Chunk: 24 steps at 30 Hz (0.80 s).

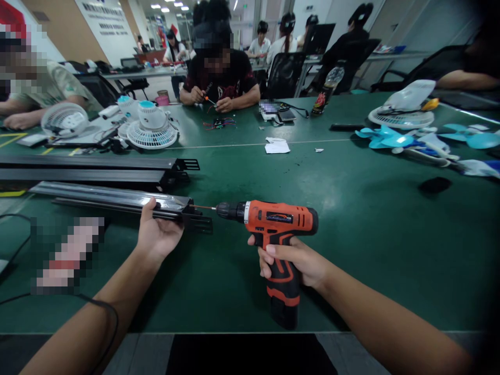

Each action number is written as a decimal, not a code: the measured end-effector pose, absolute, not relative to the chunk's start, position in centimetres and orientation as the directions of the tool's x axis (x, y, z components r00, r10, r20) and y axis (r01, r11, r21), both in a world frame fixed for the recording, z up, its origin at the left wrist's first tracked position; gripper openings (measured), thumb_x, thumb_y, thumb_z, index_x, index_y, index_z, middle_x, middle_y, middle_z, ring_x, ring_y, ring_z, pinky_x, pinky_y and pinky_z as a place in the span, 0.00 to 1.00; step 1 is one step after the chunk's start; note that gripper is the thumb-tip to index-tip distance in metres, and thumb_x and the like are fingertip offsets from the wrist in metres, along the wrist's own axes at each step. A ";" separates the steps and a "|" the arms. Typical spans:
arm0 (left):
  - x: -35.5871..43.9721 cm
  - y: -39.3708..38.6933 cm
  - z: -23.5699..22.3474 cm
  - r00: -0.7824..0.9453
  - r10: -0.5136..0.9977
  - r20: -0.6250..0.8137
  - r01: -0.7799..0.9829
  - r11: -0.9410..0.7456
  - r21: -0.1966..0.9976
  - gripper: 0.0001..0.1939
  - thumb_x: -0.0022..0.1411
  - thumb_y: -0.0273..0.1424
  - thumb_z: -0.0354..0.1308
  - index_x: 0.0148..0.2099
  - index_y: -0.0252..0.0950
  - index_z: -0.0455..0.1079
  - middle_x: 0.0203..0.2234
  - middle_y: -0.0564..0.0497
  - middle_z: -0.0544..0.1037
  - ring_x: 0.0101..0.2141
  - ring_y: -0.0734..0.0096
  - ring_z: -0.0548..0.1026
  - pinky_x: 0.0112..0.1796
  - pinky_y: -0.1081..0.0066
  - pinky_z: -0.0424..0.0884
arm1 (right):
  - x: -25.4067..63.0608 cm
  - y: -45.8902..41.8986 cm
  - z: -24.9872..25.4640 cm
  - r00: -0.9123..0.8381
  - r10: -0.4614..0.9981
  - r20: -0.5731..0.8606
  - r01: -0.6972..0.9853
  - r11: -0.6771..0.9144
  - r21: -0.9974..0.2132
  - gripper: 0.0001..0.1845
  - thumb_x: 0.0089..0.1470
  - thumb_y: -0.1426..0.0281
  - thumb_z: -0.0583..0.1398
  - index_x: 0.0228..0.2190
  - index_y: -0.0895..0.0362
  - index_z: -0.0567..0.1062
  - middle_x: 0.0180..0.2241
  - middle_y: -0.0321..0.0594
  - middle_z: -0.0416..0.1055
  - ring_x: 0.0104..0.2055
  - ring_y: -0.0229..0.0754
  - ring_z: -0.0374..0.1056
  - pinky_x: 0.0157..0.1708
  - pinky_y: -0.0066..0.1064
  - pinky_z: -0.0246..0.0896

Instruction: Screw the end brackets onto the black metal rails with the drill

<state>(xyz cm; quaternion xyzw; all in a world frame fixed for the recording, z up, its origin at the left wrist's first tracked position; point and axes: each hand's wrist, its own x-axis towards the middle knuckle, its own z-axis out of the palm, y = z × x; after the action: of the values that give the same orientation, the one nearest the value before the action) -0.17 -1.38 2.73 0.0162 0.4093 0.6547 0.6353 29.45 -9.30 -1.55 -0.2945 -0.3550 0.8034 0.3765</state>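
Observation:
My right hand [292, 258] is wrapped round the grip of an orange and black cordless drill [283, 216], its chuck pointing left. A long thin bit [203, 207] runs from the chuck to the end of a dark metal rail [117, 199]; whether its tip sits in a screw is hidden. Close to that end, my left hand [162, 232] grips the rail from below, thumb over the top. Black slotted prongs [201, 224] stick out past the rail's end.
More dark rails [86, 171] lie behind at the left. White fan parts [152, 130] and blue fan blades [385, 137] stand on the green table [351, 291]. A black cable [111, 307] crosses my left forearm. Opposite, a person [222, 67] holds a screwdriver.

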 end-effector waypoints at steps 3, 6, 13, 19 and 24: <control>-0.1 -1.4 2.9 -0.183 0.845 -0.502 -0.815 0.155 0.558 0.14 0.75 0.37 0.52 0.50 0.34 0.72 0.35 0.46 0.84 0.34 0.61 0.85 0.33 0.66 0.82 | 29.4 -9.3 -1.4 -0.539 0.814 -0.218 -0.403 -0.476 -0.782 0.21 0.54 0.64 0.73 0.47 0.60 0.79 0.25 0.30 0.71 0.28 0.40 0.77 0.34 0.34 0.73; -0.1 -1.4 2.8 -0.187 0.846 -0.500 -0.816 0.149 0.558 0.14 0.74 0.37 0.52 0.52 0.36 0.72 0.35 0.47 0.84 0.34 0.60 0.85 0.33 0.66 0.82 | 29.3 -9.3 -1.1 -0.535 0.813 -0.230 -0.414 -0.490 -0.767 0.21 0.51 0.65 0.74 0.45 0.60 0.80 0.23 0.30 0.71 0.32 0.44 0.80 0.37 0.34 0.73; -0.5 -1.3 2.3 -0.180 0.851 -0.494 -0.835 0.133 0.534 0.17 0.72 0.37 0.55 0.60 0.44 0.71 0.37 0.47 0.84 0.36 0.57 0.85 0.32 0.62 0.84 | 29.1 -9.4 -1.6 -0.536 0.816 -0.215 -0.451 -0.492 -0.745 0.21 0.53 0.66 0.73 0.46 0.60 0.79 0.23 0.30 0.72 0.24 0.37 0.73 0.31 0.32 0.73; -0.5 -1.3 2.3 -0.170 0.849 -0.500 -0.823 0.157 0.546 0.16 0.73 0.38 0.53 0.58 0.40 0.72 0.38 0.46 0.84 0.36 0.58 0.85 0.32 0.64 0.84 | 28.8 -9.4 -1.2 -0.542 0.814 -0.209 -0.480 -0.504 -0.718 0.20 0.51 0.65 0.74 0.44 0.60 0.80 0.24 0.29 0.70 0.23 0.34 0.69 0.30 0.31 0.72; -0.2 -1.3 2.8 -0.192 0.828 -0.527 -0.830 0.150 0.538 0.14 0.74 0.38 0.53 0.55 0.41 0.72 0.35 0.47 0.84 0.33 0.58 0.85 0.31 0.64 0.83 | 28.7 -9.3 -0.9 -0.542 0.816 -0.203 -0.490 -0.503 -0.712 0.20 0.52 0.64 0.75 0.44 0.61 0.80 0.23 0.29 0.69 0.23 0.34 0.69 0.29 0.31 0.72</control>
<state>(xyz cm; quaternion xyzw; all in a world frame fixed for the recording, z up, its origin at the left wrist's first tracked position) -0.16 -1.34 2.80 -0.0008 0.4134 0.6520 0.6356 28.68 -9.35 -0.90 -0.2689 -0.3028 0.8241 0.3961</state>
